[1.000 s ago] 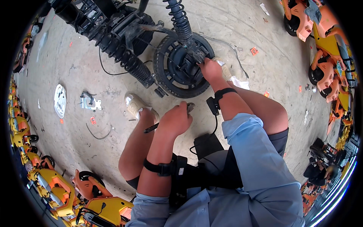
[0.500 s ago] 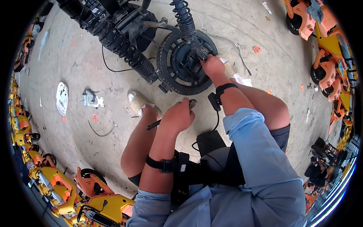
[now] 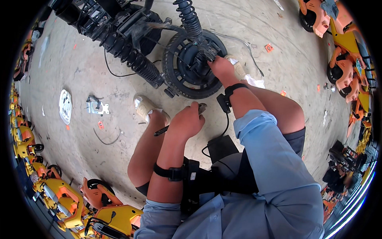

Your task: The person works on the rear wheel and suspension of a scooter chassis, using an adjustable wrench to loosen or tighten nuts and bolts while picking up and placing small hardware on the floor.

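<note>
My left hand (image 3: 187, 121) is closed round a wrench (image 3: 161, 131); its metal head pokes out past my fingers and its dark handle end shows below the wrist side. Farther forward, my right hand (image 3: 222, 68) has its fingers pressed together at the hub side of a black spoked wheel (image 3: 193, 94), by the lower end of a coil-spring shock absorber (image 3: 188, 20). What those fingertips grip is hidden. The wheel lies tilted among the dark parts of a partly stripped scooter frame (image 3: 139, 24). A second shock absorber (image 3: 144, 68) slants down to the wheel's left.
On the concrete floor lie a white oval plate (image 3: 65, 106), a metal bracket (image 3: 98, 106) and a loose cable (image 3: 256, 63). White paper (image 3: 254, 81) is beside my right leg. Yellow and orange scooters (image 3: 65, 199) line the left side; more scooters (image 3: 344, 73) stand right.
The wheel and frame appear slightly farther left and up in the picture. Both hands keep nearly the same pose; the wrench stays in the left one.
</note>
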Tool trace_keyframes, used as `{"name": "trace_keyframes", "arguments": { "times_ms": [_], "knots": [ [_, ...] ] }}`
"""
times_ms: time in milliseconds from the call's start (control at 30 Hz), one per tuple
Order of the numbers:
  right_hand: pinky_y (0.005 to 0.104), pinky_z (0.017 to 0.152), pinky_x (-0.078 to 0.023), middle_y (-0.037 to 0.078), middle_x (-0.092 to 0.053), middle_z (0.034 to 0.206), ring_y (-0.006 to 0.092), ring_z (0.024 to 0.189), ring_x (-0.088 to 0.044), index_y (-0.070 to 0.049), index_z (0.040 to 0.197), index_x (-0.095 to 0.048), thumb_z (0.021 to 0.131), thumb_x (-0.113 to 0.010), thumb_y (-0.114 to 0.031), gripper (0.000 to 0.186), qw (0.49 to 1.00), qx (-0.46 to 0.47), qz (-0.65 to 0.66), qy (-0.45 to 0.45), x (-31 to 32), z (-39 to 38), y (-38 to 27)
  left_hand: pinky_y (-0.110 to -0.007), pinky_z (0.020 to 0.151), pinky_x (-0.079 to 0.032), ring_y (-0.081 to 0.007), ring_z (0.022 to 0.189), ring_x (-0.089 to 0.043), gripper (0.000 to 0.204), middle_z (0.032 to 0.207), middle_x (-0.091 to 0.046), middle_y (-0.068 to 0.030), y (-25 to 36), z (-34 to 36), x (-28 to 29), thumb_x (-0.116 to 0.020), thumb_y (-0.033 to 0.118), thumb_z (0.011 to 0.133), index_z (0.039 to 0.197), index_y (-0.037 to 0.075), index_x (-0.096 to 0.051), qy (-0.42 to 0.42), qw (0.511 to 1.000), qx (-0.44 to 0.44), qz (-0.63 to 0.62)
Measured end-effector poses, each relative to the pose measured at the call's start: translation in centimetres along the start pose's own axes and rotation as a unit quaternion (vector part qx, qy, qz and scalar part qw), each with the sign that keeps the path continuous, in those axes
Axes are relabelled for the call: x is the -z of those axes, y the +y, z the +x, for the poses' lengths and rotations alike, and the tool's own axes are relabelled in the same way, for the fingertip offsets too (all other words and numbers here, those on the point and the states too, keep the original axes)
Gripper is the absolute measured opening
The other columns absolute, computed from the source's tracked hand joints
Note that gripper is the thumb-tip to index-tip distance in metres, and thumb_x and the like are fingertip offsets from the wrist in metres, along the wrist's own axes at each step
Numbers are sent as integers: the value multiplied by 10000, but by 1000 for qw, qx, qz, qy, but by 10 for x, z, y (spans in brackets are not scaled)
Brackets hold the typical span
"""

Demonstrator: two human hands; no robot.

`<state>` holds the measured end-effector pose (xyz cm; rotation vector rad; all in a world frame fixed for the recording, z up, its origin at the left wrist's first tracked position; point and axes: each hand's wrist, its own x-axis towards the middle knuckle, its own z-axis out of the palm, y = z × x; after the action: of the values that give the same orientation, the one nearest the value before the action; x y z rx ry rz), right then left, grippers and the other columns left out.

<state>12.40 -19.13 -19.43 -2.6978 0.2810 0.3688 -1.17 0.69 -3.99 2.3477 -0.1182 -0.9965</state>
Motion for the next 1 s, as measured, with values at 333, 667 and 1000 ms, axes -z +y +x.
{"name": "trace_keyframes", "arguments": {
  "times_ms": [333,667,1000],
  "knots": [
    [463,769,-549,175,-711,892,366,877,-684,-71,912,-735,895,-537,-418,400,1000,-14,-16,2,-15,9,8,-503,760,-494,-450,892,-625,351,941,-649,-283,2,2,1,-564,203,868,1127,-20,-486,-2,1000,-3,15],
    [459,875,-514,191,-704,1027,390,1008,-654,-53,1007,-729,962,-430,-465,511,988,-135,57,-42,-11,7,-16,-495,758,-497,-448,890,-628,370,955,-651,-280,-6,1,-2,-567,209,870,1150,-19,-486,-10,1000,16,20],
    [464,882,-507,159,-684,1091,355,1074,-629,-56,1053,-684,960,-446,-416,442,990,-123,33,-60,-3,11,-17,-485,767,-499,-448,893,-628,374,960,-648,-286,2,4,-2,-566,212,869,1149,-24,-489,-8,1000,-1,9]
  ]
}}
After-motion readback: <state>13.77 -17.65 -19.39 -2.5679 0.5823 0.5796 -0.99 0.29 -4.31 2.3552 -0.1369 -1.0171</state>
